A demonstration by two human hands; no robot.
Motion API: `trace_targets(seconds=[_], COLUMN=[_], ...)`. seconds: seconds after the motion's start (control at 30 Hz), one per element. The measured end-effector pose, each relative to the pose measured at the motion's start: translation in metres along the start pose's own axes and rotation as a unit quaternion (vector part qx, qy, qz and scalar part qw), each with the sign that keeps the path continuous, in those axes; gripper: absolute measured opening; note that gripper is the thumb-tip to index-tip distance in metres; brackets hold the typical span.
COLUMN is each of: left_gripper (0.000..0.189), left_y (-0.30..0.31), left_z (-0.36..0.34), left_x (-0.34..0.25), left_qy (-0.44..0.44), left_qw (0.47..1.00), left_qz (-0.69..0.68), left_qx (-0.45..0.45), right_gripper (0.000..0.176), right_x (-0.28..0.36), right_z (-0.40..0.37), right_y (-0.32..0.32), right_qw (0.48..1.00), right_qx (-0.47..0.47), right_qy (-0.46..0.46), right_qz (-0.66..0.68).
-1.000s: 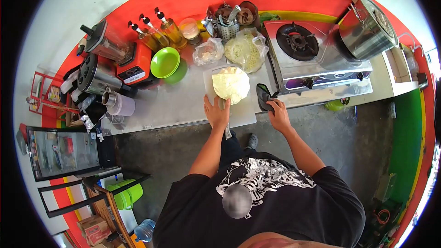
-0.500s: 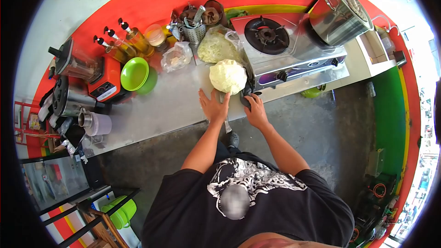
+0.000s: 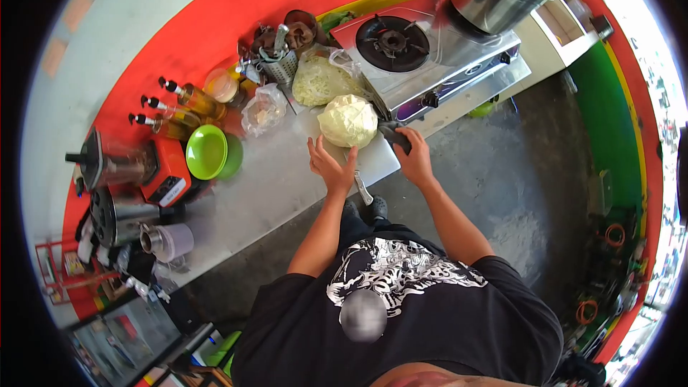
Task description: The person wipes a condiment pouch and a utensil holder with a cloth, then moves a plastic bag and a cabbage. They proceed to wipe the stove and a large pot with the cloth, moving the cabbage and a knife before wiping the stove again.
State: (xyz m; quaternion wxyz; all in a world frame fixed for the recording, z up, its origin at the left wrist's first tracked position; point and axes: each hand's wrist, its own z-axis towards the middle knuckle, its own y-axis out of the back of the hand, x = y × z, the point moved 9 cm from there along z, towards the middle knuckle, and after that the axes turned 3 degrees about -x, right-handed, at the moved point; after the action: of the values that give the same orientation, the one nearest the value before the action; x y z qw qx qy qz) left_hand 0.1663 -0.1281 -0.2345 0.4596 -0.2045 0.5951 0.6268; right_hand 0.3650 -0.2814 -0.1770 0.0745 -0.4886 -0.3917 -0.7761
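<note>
"What's nearest?"
"Knife handle (image 3: 364, 189), just below centre."
"Hands?"
"Left hand (image 3: 333, 170) spread wide beside the cabbage (image 3: 347, 121); right hand (image 3: 416, 160) gripping a dark grey item (image 3: 395, 135)."
"And the cabbage?"
"On the chopping board (image 3: 381, 162), above centre. Beyond, upper centre: bagged shreds (image 3: 317, 80), gas stove (image 3: 393, 43)."

Pale-yellow cabbage (image 3: 347, 122) — lime-green bowl (image 3: 206, 152)

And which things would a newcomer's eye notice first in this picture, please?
Probably the round, pale yellow-green cabbage on the white rectangular cutting board, just beyond the left hand. Next, perhaps, the bright-green round bowl farther left on the grey metal counter, and the tall, shiny metal pot at the stove's right end.
</note>
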Motion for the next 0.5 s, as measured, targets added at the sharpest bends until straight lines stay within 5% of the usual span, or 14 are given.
trace_targets(seconds=[0.2,0.4,0.5], left_gripper=[0.078,0.073,0.077], left_y=[0.0,-0.064,-0.083], left_z=[0.048,0.095,0.121], left_x=[-0.08,-0.114,-0.108], left_qy=[-0.188,-0.255,-0.208], left_qw=[0.982,0.952,0.945], left_qz=[-0.011,0.103,0.174], left_qx=[0.0,0.134,0.181], right_gripper=[0.04,0.058,0.058], right_x=[0.031,0.012,0.022], right_z=[0.026,0.068,0.094], right_y=[0.033,-0.027,-0.033], right_qw=[0.993,0.971,0.956], right_qx=[-0.117,0.022,0.05], right_qy=[0.006,0.121,0.161], right_qz=[0.0,-0.203,-0.239])
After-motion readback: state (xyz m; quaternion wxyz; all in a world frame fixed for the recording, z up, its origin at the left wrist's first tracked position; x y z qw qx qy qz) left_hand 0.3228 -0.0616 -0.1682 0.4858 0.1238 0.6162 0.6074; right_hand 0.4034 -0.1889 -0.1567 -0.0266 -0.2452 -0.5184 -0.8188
